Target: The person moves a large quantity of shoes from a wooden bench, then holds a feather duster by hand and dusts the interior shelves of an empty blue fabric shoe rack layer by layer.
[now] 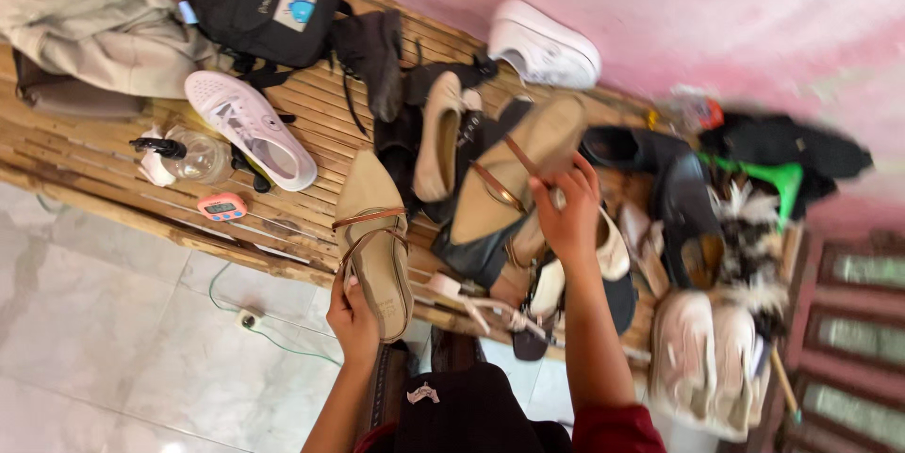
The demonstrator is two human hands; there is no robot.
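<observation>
My left hand [353, 317] grips the heel end of a tan strappy sandal [375, 236] that lies on the front edge of a bamboo bench [311, 104]. My right hand [567, 211] holds the matching tan sandal [517, 168] by its brown strap, lifted and tilted above a heap of shoes. Under that hand lie a beige flat shoe [437, 135], dark shoes and a cream shoe [614, 252].
On the bench are a white sneaker sole-up [250, 128], another white sneaker [544, 45] by the pink wall, a black bag [262, 2], a beige jacket [90, 15], a clear bottle [193, 153], a small pink timer [222, 207]. White sneakers [707, 359] and a feather duster [749, 227] are at right. A cable [255, 321] lies on the tiled floor.
</observation>
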